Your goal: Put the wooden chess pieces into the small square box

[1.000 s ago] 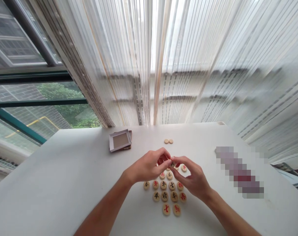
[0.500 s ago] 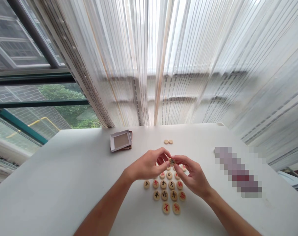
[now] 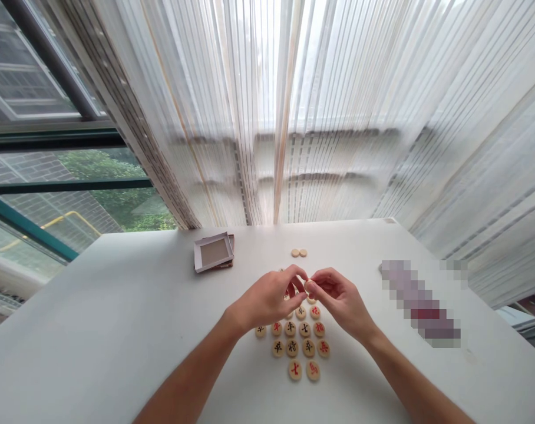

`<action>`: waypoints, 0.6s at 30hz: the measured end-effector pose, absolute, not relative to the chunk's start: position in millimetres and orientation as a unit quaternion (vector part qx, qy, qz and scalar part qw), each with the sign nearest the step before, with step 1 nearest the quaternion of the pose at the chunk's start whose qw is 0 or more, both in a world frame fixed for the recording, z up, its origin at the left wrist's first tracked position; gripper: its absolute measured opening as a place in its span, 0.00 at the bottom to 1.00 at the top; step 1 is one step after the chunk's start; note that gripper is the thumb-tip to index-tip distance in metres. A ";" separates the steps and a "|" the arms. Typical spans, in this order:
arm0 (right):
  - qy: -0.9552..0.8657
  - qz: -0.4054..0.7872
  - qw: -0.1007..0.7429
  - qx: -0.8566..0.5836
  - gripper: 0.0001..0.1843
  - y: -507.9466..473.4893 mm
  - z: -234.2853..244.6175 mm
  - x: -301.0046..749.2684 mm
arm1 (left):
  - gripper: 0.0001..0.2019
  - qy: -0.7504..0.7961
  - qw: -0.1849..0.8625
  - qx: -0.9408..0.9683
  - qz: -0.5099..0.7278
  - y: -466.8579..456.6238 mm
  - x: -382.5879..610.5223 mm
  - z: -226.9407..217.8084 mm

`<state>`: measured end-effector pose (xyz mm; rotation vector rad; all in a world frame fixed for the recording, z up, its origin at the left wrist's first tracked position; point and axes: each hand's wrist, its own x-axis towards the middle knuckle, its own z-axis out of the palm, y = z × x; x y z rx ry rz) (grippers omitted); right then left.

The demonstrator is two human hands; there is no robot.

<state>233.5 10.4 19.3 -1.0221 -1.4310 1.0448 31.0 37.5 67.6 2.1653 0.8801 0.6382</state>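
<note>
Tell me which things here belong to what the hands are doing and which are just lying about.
In use: left hand, right hand, the wooden xiangqi piece between them, the rows of xiangqi pieces below.

Lying about: two far pieces, the cardboard box lid, a pixelated object.

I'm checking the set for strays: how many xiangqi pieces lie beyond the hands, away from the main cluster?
2. One piece and another lie side by side near the white table's far edge, right of the cardboard box. None looks hidden.
</note>
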 end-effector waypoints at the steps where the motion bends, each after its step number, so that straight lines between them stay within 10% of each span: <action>1: -0.590 0.437 0.526 -0.429 0.14 13.0 20.0 236.7 | 0.12 0.340 0.350 0.838 0.246 38.1 30.2 68.2; 18: -0.573 0.534 0.465 -0.412 0.21 26.0 22.4 261.8 | 0.13 0.349 0.351 0.831 0.254 44.7 27.0 68.6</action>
